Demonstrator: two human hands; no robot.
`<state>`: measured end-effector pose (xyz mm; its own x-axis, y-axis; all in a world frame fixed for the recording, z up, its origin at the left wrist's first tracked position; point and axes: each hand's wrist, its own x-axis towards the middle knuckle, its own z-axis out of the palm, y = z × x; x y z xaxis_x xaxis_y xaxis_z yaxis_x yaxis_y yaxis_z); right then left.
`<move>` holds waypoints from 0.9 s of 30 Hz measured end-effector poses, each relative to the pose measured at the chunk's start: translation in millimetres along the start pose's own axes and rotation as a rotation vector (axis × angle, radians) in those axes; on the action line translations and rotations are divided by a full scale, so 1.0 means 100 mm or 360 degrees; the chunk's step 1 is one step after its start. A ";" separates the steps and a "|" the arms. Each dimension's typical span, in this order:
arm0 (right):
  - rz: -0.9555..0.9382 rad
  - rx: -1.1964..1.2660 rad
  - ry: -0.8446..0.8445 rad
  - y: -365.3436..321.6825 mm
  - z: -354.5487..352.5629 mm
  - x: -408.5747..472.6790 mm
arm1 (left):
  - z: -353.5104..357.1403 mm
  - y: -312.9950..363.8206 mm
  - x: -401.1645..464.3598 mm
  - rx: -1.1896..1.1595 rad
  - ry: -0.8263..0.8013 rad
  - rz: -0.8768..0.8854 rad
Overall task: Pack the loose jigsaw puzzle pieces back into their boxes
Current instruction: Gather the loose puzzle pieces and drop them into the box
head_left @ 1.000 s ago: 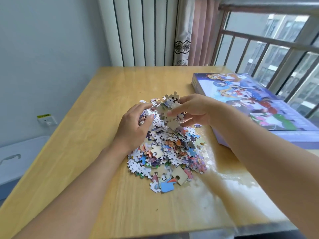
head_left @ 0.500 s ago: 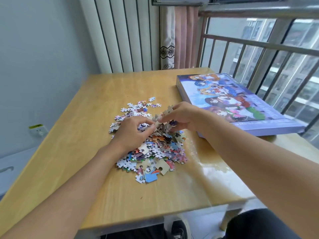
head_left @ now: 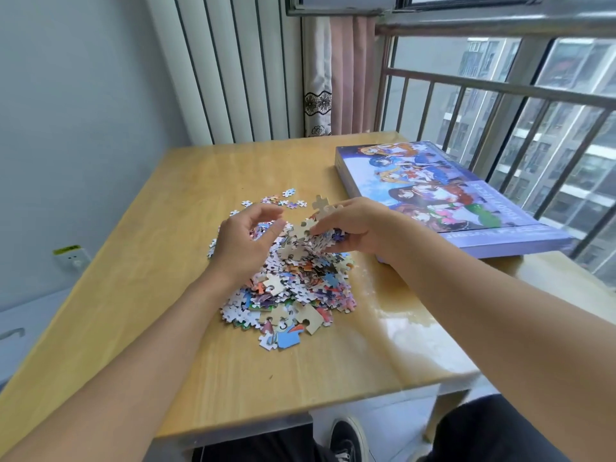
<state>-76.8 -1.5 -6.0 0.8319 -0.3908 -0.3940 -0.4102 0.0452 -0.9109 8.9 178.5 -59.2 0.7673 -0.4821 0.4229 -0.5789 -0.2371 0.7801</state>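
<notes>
Item: loose puzzle pieces, mixed lot. Landmark: the pile (head_left: 286, 285) at the middle of the table (head_left: 186, 368).

Nearest us, at the pile's near edge, lay a few large pieces, one blue (head_left: 289, 340) and one showing its plain cardboard back (head_left: 310, 319). The heap itself was dense and many-coloured, with small white-edged pieces tangled among bigger ones, some face down.

Over the pile's far half were our hands. Our left hand (head_left: 246, 243) hung above the pile's left side, fingers loosely curved and spread, holding nothing that we could see. Our right hand (head_left: 353, 228) was over the pile's right side and pinched a clutch of large tan pieces (head_left: 305, 230), several sticking up past the fingers.

Beyond the pile, a few small strays (head_left: 286, 200) lay scattered apart from it.

To the pile's right and further off lay the box (head_left: 443, 195), flat, its printed lid facing up and, as far as we could tell, closed.

Risks, as we judged them: the loosely held clutch could shed pieces on the way to the box, since they were gripped only at their edges. With the lid on, nothing could go in until a hand was freed. Large and small pieces seemed to belong to different sets, so mixing them was likely. Strays beyond the pile could be overlooked.
</notes>
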 end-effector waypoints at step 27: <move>0.0247 0.0265 0.0095 0.97 -1.21 -1.08 | 1.30 0.91 0.23 0.0587 -0.0566 0.0602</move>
<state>-251.3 -65.8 -37.3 0.7381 -0.4206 -0.5275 -0.4600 0.2582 -0.8496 -62.6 36.4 -38.2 0.3892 -0.8249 0.4100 -0.8977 -0.2399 0.3696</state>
